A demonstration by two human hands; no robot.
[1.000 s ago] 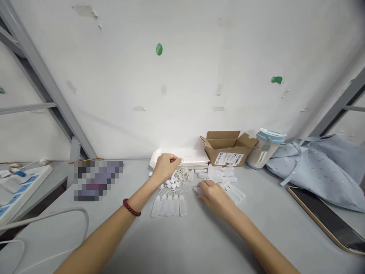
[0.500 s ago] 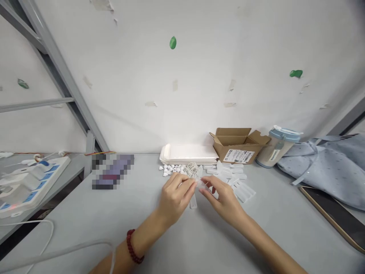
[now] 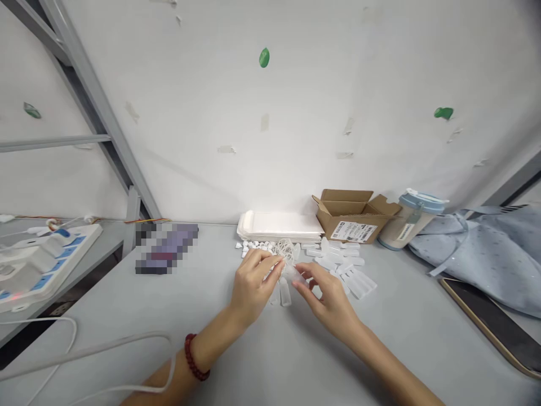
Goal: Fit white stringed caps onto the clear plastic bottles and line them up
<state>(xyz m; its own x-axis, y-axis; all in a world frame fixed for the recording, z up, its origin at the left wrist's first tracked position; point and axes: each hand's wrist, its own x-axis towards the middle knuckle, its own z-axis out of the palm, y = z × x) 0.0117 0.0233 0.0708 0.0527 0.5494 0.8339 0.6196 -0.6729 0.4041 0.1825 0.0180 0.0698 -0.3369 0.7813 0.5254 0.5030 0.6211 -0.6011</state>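
Observation:
My left hand [image 3: 255,282] is closed in a pinch, its fingertips at the lower edge of a loose bundle of thin white string [image 3: 284,248]; a strand seems to be between them. My right hand [image 3: 325,288] grips a small translucent plastic sleeve [image 3: 296,274] between thumb and fingers, close to the left fingertips. Below the hands, another flat translucent sleeve [image 3: 285,293] lies on the grey table. Behind the right hand is a pile of more such sleeves [image 3: 333,251]. Small white caps [image 3: 257,246] are scattered beyond the left hand.
White padded envelopes [image 3: 281,224] are stacked against the wall, beside an open cardboard box [image 3: 350,220]. Farther right stand a blue-lidded cup [image 3: 412,220], a light-blue cloth bag [image 3: 486,248] and a phone [image 3: 492,324]. A power strip [image 3: 54,265] and white cable [image 3: 127,340] are at left.
The hands have drawn slightly apart, the left moving a little to the left. The plastic sleeve in the right hand now shows more clearly. The view has shifted slightly.

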